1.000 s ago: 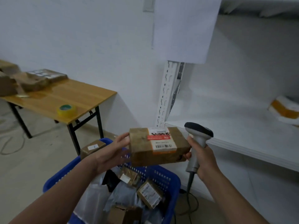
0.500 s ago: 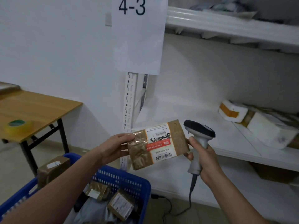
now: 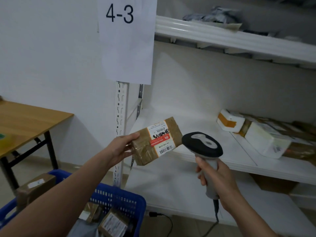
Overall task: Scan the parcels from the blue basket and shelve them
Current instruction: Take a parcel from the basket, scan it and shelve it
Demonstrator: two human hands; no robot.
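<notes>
The left hand (image 3: pixel 121 148) is gripping a brown parcel (image 3: pixel 156 141) at the shelf (image 3: pixel 222 156) edge, above the blue basket (image 3: pixel 119 199); the right hand (image 3: pixel 217 178) is clasping the scanner (image 3: pixel 202 147), just beside its label.

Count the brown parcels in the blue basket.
3: brown box at the left rim, small parcel and labelled parcel by the right wall. Others may be hidden.

The blue plastic basket (image 3: pixel 123 202) is cut off by the bottom edge and partly hidden behind a forearm (image 3: pixel 68 194). The wooden desk (image 3: pixel 25 120) runs off the left edge. Small print on the white label (image 3: pixel 161 139) of the brown cardboard parcel (image 3: pixel 145 151) is unreadable.
</notes>
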